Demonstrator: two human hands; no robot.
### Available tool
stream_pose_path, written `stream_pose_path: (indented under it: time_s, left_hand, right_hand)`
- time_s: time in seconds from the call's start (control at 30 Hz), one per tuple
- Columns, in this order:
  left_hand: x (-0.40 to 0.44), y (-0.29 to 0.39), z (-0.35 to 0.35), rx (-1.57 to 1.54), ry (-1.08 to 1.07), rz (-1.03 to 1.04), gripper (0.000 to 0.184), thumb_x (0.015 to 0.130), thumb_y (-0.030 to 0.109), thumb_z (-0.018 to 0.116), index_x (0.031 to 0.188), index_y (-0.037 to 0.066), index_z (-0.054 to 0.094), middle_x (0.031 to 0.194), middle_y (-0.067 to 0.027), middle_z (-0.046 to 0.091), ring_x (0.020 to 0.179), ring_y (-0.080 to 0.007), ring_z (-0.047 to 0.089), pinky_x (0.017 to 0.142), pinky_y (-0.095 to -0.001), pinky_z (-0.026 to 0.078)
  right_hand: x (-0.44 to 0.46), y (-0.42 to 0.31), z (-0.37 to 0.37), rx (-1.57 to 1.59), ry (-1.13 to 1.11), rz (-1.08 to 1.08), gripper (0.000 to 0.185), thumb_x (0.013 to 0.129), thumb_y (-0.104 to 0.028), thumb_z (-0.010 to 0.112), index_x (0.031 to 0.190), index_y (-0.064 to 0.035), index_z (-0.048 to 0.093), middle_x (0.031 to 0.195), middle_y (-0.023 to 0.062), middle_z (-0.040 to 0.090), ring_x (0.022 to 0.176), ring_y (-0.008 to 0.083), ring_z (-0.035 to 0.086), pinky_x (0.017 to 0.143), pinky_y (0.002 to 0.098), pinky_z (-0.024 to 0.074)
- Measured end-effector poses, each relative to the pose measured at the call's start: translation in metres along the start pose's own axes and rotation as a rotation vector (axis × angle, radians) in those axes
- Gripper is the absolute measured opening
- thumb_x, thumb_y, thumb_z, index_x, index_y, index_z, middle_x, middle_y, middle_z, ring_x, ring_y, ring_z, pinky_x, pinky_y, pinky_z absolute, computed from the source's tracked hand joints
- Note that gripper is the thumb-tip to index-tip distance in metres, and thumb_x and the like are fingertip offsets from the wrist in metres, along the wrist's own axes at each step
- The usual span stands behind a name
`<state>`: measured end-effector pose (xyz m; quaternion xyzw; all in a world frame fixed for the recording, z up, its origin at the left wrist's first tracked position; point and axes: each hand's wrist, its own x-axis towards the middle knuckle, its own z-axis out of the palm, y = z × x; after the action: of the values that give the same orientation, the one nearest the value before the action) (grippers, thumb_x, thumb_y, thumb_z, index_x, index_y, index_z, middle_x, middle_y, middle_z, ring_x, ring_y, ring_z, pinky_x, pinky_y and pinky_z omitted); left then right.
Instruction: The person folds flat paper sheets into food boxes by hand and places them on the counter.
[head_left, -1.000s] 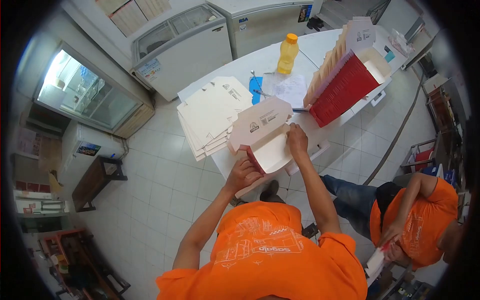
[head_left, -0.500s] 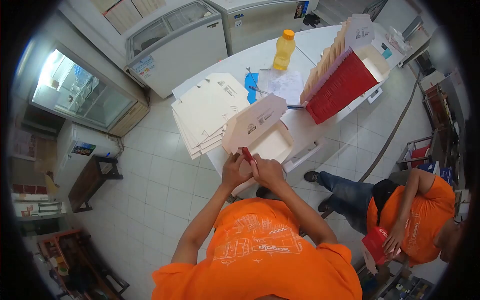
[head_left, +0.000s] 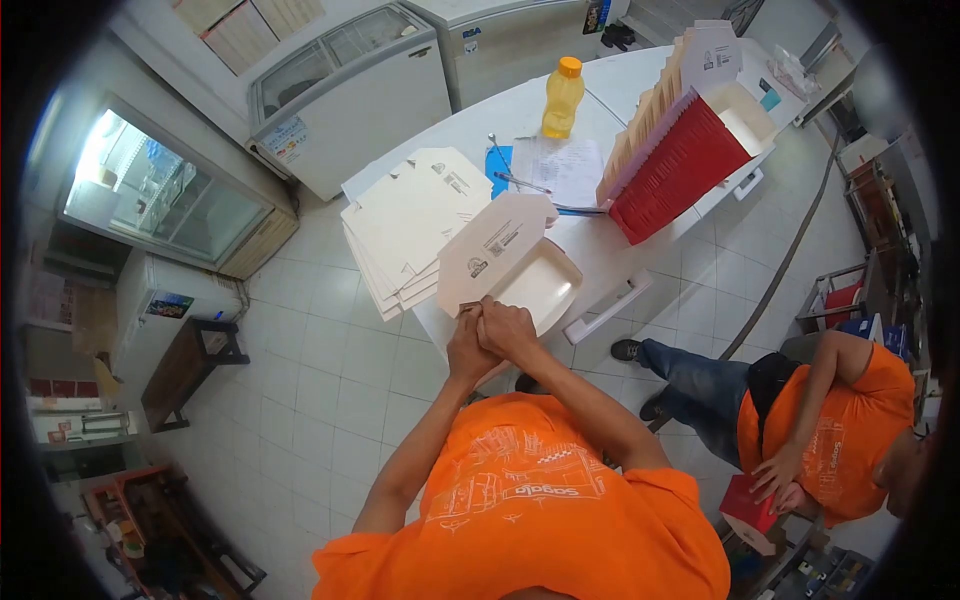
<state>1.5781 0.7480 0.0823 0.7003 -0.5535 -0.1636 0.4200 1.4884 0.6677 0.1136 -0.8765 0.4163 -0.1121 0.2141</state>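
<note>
A cardboard food box [head_left: 540,285] with its printed lid raised lies at the table's near edge, its pale inside facing up. At the box's near left corner, my left hand [head_left: 468,347] is closed, its fingers pressed on the cardboard by the lid's fold. Right beside it, touching it, my right hand [head_left: 508,328] is closed on the same corner. The two hands hide the corner and the fingertips. Left of the box lies a pile of flat cardboard sheets [head_left: 410,225].
A stack of red boxes [head_left: 680,170] leans on the white table [head_left: 625,85]. Near it are a yellow bottle [head_left: 563,98], papers [head_left: 560,170] and a pen [head_left: 525,183]. At right, a co-worker [head_left: 830,430] holds a red box [head_left: 748,508]. Freezers [head_left: 350,110] stand behind.
My hands have come together at the box corner, and the red flap between them no longer shows. The box has shifted slightly left. The co-worker's red box has turned.
</note>
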Motion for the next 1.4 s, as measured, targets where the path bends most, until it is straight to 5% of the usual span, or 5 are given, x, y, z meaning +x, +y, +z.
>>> stream_pose_path:
  time_s: [0.27,0.63,0.97,1.3,1.4]
  left_hand:
    - [-0.01,0.01,0.024,-0.488,0.054,0.039,0.086,0.078,0.023,0.082,0.144,0.004,0.03,0.146,-0.0256,0.031,0.134,-0.0421,0.041,0.108,-0.0483,0.043]
    - [-0.006,0.012,0.017,-0.266,-0.057,-0.025,0.073,0.079,0.019,0.078,0.141,0.008,0.041,0.146,-0.0279,0.032,0.137,-0.0459,0.036,0.112,-0.0517,0.037]
    - [0.017,-0.054,-0.062,-0.335,0.298,-0.373,0.032,0.108,0.019,0.044,0.098,-0.001,0.065,0.074,-0.0073,0.069,0.067,-0.0131,0.066,0.062,-0.0291,0.053]
    - [0.176,-0.141,-0.034,0.362,-0.331,-0.18,0.069,0.084,0.032,0.073,0.145,0.012,0.047,0.157,-0.0299,0.029,0.146,-0.0476,0.026,0.119,-0.0511,0.029]
    - [0.182,-0.13,-0.017,0.666,-0.33,-0.21,0.065,0.086,0.031,0.068,0.145,0.013,0.048,0.153,-0.0302,0.035,0.136,-0.0485,0.043,0.113,-0.0505,0.039]
  right_hand:
    - [0.039,0.077,-0.057,-0.184,0.56,0.056,0.034,0.09,-0.024,0.06,0.118,-0.0049,0.059,0.115,0.0128,0.062,0.107,0.0323,0.06,0.087,0.0474,0.0433]
    - [0.061,0.124,-0.058,0.139,0.118,0.395,0.044,0.106,-0.033,0.03,0.107,-0.0035,0.064,0.109,0.0214,0.068,0.102,0.0407,0.065,0.09,0.0517,0.0499]
    - [-0.044,0.172,-0.037,0.754,0.621,0.505,0.038,0.107,-0.028,0.043,0.112,0.0006,0.067,0.104,0.0118,0.068,0.091,0.0209,0.064,0.084,0.0337,0.0499]
    - [-0.266,0.224,0.063,0.53,0.135,0.708,0.031,0.105,-0.027,0.052,0.103,-0.0014,0.07,0.084,0.0057,0.068,0.068,0.0131,0.061,0.065,0.0288,0.0498]
    - [-0.348,0.236,0.1,0.63,-0.007,0.949,0.031,0.104,-0.028,0.055,0.103,-0.0017,0.07,0.089,0.0091,0.071,0.08,0.0163,0.066,0.076,0.032,0.0522]
